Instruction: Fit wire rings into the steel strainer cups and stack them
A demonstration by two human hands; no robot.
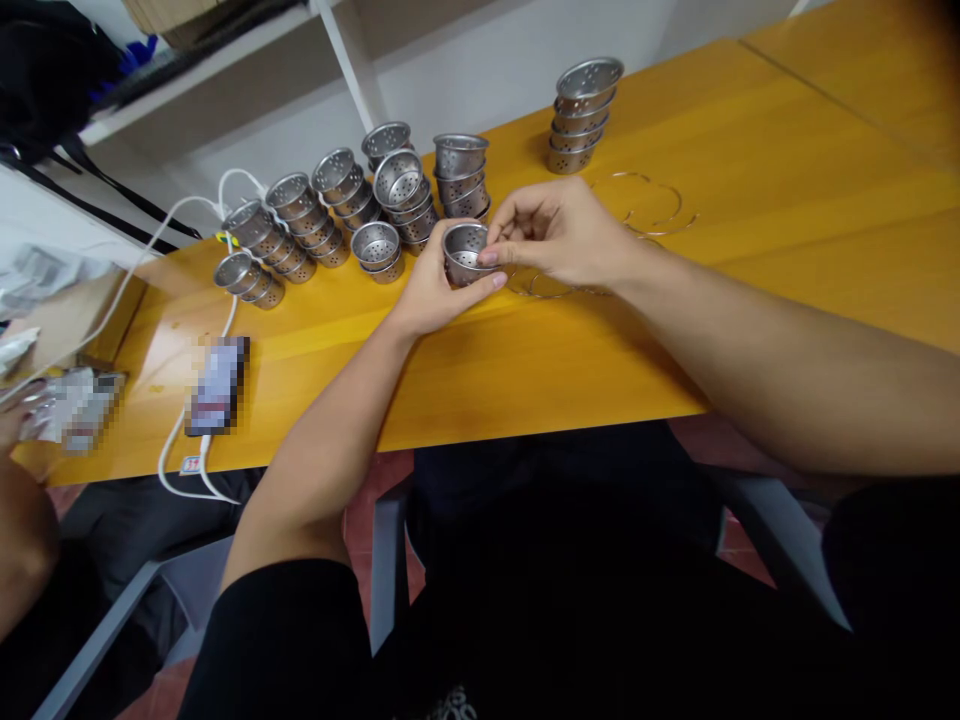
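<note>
My left hand (431, 290) cups a small perforated metal cup (463, 250) just above the yellow wooden table (570, 350), fingers curled round its base. My right hand (559, 232) pinches the cup's rim from the right, fingers closed on it. Thin wire rings (651, 205) lie on the table right of my right hand, and more wire rings (551, 288) lie under it. Several stacks of the same metal cups (330, 215) stand in rows behind my hands.
A separate stack of cups (581, 118) stands at the back right. A phone (217, 385) on a white cable (176, 440) lies at the left. Another person's arm (22, 520) shows at the far left edge. White shelving (247, 60) rises behind the table.
</note>
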